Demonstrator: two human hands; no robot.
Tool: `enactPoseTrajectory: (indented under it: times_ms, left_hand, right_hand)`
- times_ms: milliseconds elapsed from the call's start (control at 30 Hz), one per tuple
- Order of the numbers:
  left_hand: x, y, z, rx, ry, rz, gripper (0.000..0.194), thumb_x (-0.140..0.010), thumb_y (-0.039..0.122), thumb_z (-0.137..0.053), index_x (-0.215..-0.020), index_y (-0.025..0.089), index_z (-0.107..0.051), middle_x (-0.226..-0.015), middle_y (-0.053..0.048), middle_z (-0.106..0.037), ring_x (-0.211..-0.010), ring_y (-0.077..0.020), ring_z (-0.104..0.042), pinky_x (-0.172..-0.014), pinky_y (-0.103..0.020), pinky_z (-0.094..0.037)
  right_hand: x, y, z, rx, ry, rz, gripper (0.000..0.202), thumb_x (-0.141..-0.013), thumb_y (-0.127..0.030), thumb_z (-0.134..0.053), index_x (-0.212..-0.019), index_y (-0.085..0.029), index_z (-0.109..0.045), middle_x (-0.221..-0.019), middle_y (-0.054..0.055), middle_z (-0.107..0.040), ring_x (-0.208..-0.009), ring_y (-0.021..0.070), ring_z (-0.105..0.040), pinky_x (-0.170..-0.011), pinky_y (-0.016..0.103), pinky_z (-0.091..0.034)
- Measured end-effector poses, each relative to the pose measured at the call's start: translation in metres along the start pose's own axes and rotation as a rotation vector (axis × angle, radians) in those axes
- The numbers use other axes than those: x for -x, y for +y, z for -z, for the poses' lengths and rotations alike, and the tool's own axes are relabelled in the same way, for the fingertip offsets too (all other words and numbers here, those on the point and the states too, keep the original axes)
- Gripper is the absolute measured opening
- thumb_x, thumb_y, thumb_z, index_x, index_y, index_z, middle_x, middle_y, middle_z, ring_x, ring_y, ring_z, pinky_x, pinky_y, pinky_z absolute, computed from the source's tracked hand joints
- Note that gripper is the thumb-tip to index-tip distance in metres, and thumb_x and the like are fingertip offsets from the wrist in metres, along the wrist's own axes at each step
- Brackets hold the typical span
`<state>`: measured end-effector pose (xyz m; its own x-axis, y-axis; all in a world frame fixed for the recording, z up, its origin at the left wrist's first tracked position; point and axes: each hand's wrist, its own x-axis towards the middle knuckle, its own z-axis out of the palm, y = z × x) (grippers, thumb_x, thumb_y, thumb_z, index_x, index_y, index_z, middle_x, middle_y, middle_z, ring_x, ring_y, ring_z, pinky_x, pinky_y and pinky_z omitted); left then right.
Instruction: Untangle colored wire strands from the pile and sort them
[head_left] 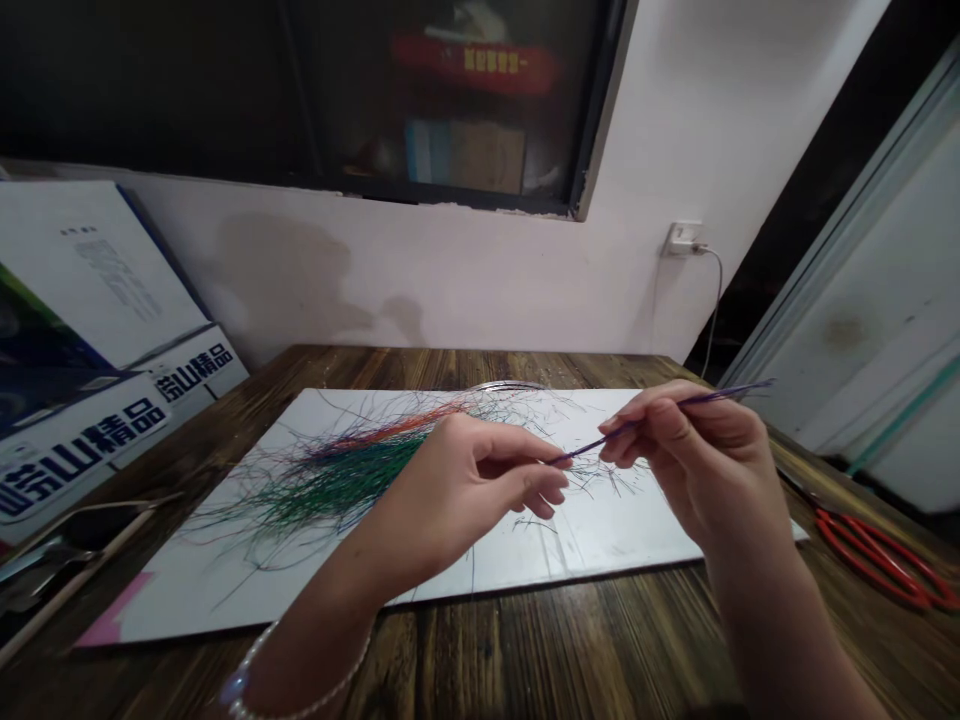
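A thin dark purple bundle of wires stretches between my two hands above a white board. My left hand pinches its left end between thumb and fingers. Further along, my right hand grips the same bundle, and loose wire ends stick out past it to the upper right. On the board, left of and partly behind my left hand, lies a heap of green wires, with orange wires along its far side. Short wire scraps are scattered on the board beneath my hands.
Red-handled scissors lie at the right of the wooden table. Printed boxes stand at the left, above a tray with metal items. Behind are a wall, a window and a socket with a cable.
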<state>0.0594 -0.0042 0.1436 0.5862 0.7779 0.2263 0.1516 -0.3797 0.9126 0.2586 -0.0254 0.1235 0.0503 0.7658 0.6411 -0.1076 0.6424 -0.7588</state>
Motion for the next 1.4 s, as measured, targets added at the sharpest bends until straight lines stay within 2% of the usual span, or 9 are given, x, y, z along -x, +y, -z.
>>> enactPoseTrajectory:
  times_ms: [200,300,400,600,733,867,1067,1233,1400]
  left_hand:
    - [-0.001,0.003,-0.006,-0.317,0.208,-0.252,0.010,-0.078,0.013,-0.065,-0.079,0.020,-0.073,-0.061,0.006,-0.071,-0.055,-0.0068,-0.063,-0.055,-0.015,-0.049]
    - [0.000,0.004,-0.009,-0.453,0.271,-0.408,0.012,-0.077,0.010,-0.066,-0.082,0.018,-0.072,-0.066,0.006,-0.072,-0.058,-0.0075,-0.064,-0.059,-0.018,-0.049]
    - [0.002,0.004,-0.011,-0.523,0.297,-0.512,0.011,-0.077,0.010,-0.066,-0.084,0.016,-0.071,-0.068,0.005,-0.072,-0.058,-0.0074,-0.063,-0.059,-0.018,-0.049]
    - [0.005,0.003,-0.012,-0.570,0.313,-0.613,0.013,-0.076,0.006,-0.066,-0.085,0.014,-0.069,-0.072,0.003,-0.072,-0.059,-0.0074,-0.064,-0.060,-0.017,-0.049]
    - [0.006,0.004,-0.012,-0.573,0.285,-0.611,0.014,-0.076,0.004,-0.064,-0.085,0.014,-0.068,-0.068,0.003,-0.071,-0.058,-0.0080,-0.064,-0.058,-0.017,-0.048]
    - [0.008,0.009,-0.011,-0.528,0.194,-0.554,0.015,-0.079,0.004,-0.059,-0.084,0.014,-0.069,-0.063,0.003,-0.068,-0.052,-0.0071,-0.059,-0.053,-0.018,-0.045]
    - [0.011,0.015,-0.012,-0.400,0.090,-0.394,0.013,-0.083,0.011,-0.056,-0.078,0.015,-0.068,-0.054,0.004,-0.063,-0.047,-0.0061,-0.058,-0.049,-0.016,-0.044]
    - [0.011,0.017,-0.013,-0.307,0.072,-0.340,0.014,-0.083,0.011,-0.057,-0.075,0.015,-0.067,-0.053,0.005,-0.062,-0.046,-0.0058,-0.059,-0.049,-0.015,-0.046]
    - [0.011,0.020,-0.016,-0.241,0.100,-0.346,0.016,-0.082,0.010,-0.058,-0.069,0.014,-0.065,-0.049,0.005,-0.059,-0.043,-0.0054,-0.056,-0.046,-0.014,-0.045]
  right_hand:
    - [0.001,-0.006,-0.004,0.041,-0.096,-0.090,0.007,-0.080,-0.016,-0.066,-0.081,-0.020,-0.071,-0.077,0.003,-0.069,-0.066,0.0122,-0.065,-0.059,0.023,-0.056]
    - [0.002,-0.011,-0.008,0.078,-0.123,-0.115,0.012,-0.075,-0.009,-0.069,-0.080,-0.020,-0.071,-0.076,0.002,-0.067,-0.070,0.0123,-0.063,-0.061,0.024,-0.053]
    - [0.002,-0.014,-0.009,0.102,-0.149,-0.081,0.016,-0.073,-0.006,-0.069,-0.080,-0.020,-0.071,-0.076,0.002,-0.066,-0.074,0.0133,-0.061,-0.064,0.026,-0.052]
    - [0.003,-0.012,-0.009,0.150,-0.218,0.011,0.017,-0.074,-0.008,-0.069,-0.083,-0.021,-0.072,-0.077,0.003,-0.066,-0.076,0.0152,-0.061,-0.064,0.029,-0.051]
    - [0.003,-0.011,-0.008,0.212,-0.244,0.063,0.018,-0.075,-0.008,-0.068,-0.087,-0.022,-0.072,-0.076,0.003,-0.066,-0.075,0.0158,-0.061,-0.062,0.030,-0.051]
    - [0.002,-0.011,-0.006,0.232,-0.287,0.148,0.021,-0.074,-0.007,-0.068,-0.088,-0.022,-0.072,-0.075,0.002,-0.067,-0.070,0.0139,-0.061,-0.059,0.028,-0.050]
    - [0.003,-0.013,-0.007,0.162,-0.321,0.102,0.020,-0.075,-0.007,-0.067,-0.089,-0.023,-0.070,-0.075,0.002,-0.063,-0.069,0.0135,-0.057,-0.058,0.027,-0.050]
    - [0.004,-0.011,-0.007,0.120,-0.324,0.074,0.020,-0.075,-0.007,-0.067,-0.087,-0.022,-0.070,-0.075,0.002,-0.062,-0.069,0.0134,-0.056,-0.058,0.027,-0.049]
    - [0.003,-0.010,-0.005,0.092,-0.327,0.077,0.022,-0.074,-0.006,-0.066,-0.088,-0.022,-0.071,-0.075,0.001,-0.062,-0.071,0.0131,-0.056,-0.060,0.027,-0.049]
